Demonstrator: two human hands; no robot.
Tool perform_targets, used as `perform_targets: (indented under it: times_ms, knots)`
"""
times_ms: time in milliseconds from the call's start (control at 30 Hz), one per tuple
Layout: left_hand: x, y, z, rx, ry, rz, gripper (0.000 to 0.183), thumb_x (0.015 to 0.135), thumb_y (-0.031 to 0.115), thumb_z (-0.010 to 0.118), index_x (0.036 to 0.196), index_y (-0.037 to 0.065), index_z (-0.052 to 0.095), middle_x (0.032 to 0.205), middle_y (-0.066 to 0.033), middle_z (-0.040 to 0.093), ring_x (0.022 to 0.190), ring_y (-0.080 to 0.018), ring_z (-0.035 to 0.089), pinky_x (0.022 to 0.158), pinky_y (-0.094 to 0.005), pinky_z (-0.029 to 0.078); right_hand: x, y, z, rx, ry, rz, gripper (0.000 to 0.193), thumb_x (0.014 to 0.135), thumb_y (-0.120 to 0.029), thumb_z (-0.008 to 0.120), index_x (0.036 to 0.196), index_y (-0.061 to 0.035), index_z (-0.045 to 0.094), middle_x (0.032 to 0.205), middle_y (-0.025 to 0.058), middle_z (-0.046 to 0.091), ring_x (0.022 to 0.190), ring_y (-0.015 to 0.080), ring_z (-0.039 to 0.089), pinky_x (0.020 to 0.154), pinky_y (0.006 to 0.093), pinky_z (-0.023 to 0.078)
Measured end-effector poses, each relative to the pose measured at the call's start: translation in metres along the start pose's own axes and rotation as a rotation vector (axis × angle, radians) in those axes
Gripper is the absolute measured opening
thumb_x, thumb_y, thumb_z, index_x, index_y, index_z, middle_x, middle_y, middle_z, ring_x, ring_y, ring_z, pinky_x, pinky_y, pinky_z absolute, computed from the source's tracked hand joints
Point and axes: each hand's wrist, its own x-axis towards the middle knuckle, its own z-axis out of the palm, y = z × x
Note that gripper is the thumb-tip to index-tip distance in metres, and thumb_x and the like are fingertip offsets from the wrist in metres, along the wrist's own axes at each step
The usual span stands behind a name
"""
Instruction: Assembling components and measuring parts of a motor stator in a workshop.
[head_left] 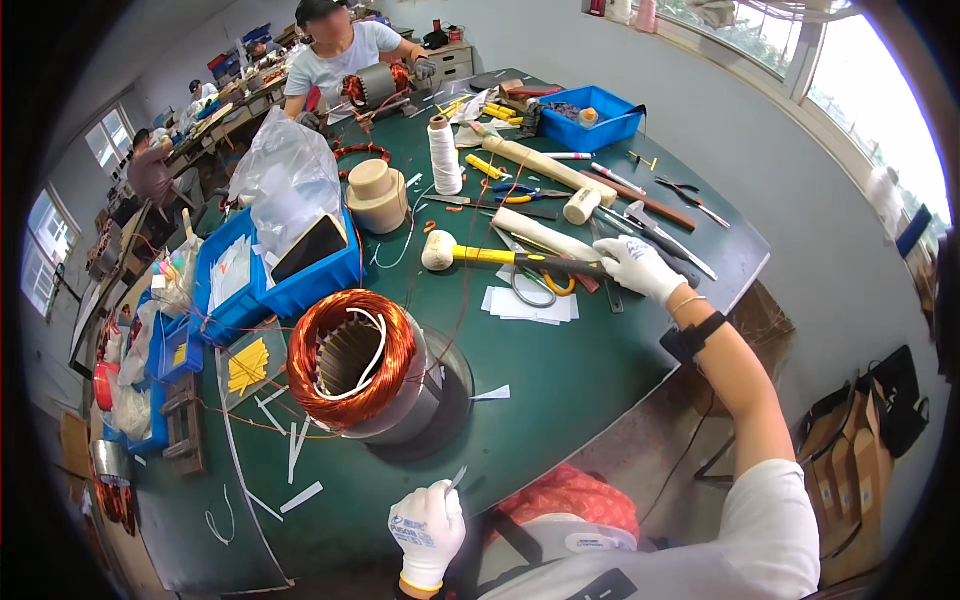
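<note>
Left hand (428,530) is pinching a thin sliver while right hand (640,266) is closing on the mallet (505,256), risking snagged wires on the stator (352,362).

Green worktop (560,390) is pretty cluttered: a blue bin (310,285) with a dark phone-like slab (308,248) propped in it, a spool of white cord (445,155) farther back, another blue tray (590,118) near the far edge, and paper bags (865,470) on the floor.
</note>
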Motion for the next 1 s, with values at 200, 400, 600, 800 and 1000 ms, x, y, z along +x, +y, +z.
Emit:
perform_targets:
  times_ms: [200,400,600,800,1000]
  knots:
    - [-0.001,-0.004,0.005,-0.031,0.034,0.043,0.011,0.085,0.019,0.066,0.092,0.012,0.065,0.066,-0.0079,0.058,0.058,-0.0308,0.059,0.054,-0.045,0.044,-0.019,0.018,0.004,-0.142,-0.031,0.063,0.033,0.096,-0.022,0.05,0.125,-0.0125,0.062,0.108,0.0215,0.065,0.103,0.0405,0.062,0.089,0.0495,0.049]
    - [-0.002,0.01,-0.001,0.047,0.113,0.016,0.003,0.089,0.017,0.065,0.09,0.015,0.066,0.07,-0.0053,0.06,0.062,-0.0266,0.061,0.056,-0.0422,0.046,-0.017,0.012,-0.031,0.025,-0.156,0.176,0.032,0.088,-0.005,0.052,0.113,-0.0078,0.072,0.1,0.0207,0.071,0.09,0.036,0.069,0.084,0.0393,0.052]
    - [-0.003,0.0,0.004,-0.006,0.09,0.026,0.013,0.084,0.024,0.067,0.093,0.015,0.065,0.064,-0.0057,0.057,0.055,-0.0287,0.059,0.052,-0.0438,0.043,-0.016,0.034,-0.045,-0.047,-0.294,0.182,0.047,0.073,0.004,0.055,0.113,-0.0147,0.074,0.105,0.0151,0.072,0.1,0.0304,0.067,0.087,0.0359,0.052]
    - [-0.007,-0.003,0.005,0.013,0.075,0.032,0.013,0.084,0.026,0.067,0.091,0.016,0.064,0.063,-0.0046,0.056,0.054,-0.0279,0.058,0.052,-0.0431,0.043,-0.014,0.02,-0.038,-0.086,-0.209,0.182,0.031,0.072,-0.006,0.062,0.099,-0.0093,0.077,0.097,0.0158,0.073,0.094,0.0301,0.069,0.084,0.0368,0.053]
    - [0.001,0.002,0.0,-0.003,0.023,0.031,0.009,0.086,0.015,0.065,0.093,0.01,0.065,0.068,-0.0075,0.059,0.06,-0.03,0.059,0.056,-0.0434,0.043,-0.007,0.03,-0.02,-0.295,-0.109,0.106,0.014,0.079,-0.009,0.059,0.088,-0.0104,0.07,0.089,0.0179,0.07,0.09,0.0353,0.068,0.079,0.0443,0.052]
